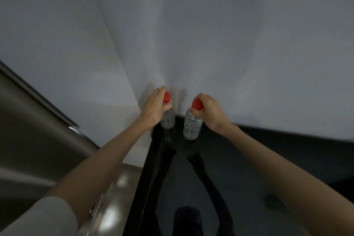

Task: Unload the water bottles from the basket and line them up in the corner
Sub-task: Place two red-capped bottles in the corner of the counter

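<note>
Two clear water bottles with red caps stand upright on a glossy black counter (239,159), side by side at the corner where two white walls meet. My left hand (153,105) grips the left bottle (168,119) by its neck and cap. My right hand (209,110) grips the right bottle (192,125) around its red cap. The bottles are a small gap apart, and each base is at the counter surface. No basket is in view.
White walls (229,34) rise close behind and to the left of the bottles. A stainless steel surface (113,207) runs along the counter's left edge, with a dark metallic panel (28,120) beyond it. The black counter stretches to the right.
</note>
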Demonstrator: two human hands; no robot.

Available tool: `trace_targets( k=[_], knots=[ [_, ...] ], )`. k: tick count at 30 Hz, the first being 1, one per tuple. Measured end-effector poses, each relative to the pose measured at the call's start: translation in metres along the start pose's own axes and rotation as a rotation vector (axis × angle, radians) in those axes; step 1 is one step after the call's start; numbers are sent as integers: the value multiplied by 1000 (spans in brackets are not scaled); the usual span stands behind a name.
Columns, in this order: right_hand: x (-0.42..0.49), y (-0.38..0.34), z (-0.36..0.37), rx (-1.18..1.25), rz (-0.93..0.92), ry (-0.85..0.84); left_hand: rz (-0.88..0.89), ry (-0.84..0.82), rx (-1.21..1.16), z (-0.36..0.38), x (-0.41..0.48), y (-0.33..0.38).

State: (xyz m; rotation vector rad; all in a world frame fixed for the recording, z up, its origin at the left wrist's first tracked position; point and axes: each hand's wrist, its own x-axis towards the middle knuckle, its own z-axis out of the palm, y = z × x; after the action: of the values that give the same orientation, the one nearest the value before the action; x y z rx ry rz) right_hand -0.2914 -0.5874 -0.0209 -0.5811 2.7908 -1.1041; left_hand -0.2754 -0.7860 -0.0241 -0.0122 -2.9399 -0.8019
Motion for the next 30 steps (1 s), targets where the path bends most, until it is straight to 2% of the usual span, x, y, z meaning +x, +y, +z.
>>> trace_targets(
  k=[4,10,17,26,30],
  knots=[
    [10,5,4,-18,4,26,66,1,46,5,9,-5],
    [15,13,6,-44,54,53,92,-20,-11,10,11,0],
    [2,23,10,-64,68,29,83,-66,-8,28,0,9],
    [-11,11,-3,-80,149,-71,72,-101,99,7,-13,7],
    [-45,1,-29,-159,108,33,153,-15,135,-10,-32,35]
  ],
)
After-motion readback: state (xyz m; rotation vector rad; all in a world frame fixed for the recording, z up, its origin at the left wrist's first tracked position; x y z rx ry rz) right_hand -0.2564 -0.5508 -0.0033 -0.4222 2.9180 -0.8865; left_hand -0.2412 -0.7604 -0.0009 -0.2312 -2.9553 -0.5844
